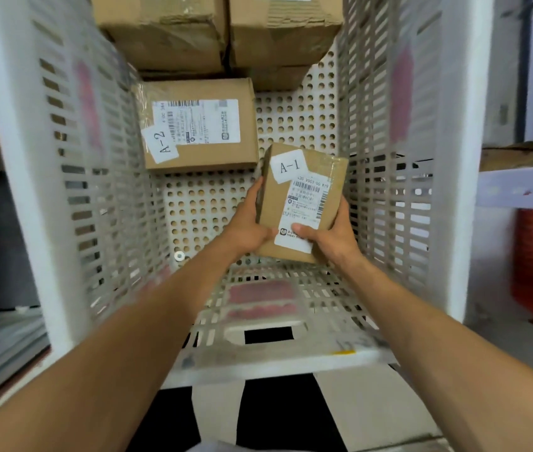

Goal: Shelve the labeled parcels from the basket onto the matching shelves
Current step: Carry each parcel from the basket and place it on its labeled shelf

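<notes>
Both hands, left hand [248, 228] and right hand [330, 238], grip the A-1 parcel [302, 203] above the basket [291, 125] floor. Easy slip-up: shelving it under A-2, labels look similar.

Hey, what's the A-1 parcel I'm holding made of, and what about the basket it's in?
A-1 parcel: looks like brown cardboard with a matte finish, judging by its dull tan faces and creased edges. It carries white paper labels and what seems to be shiny clear tape.
Basket: probably white moulded plastic, given its regular slots and round holes.
</notes>
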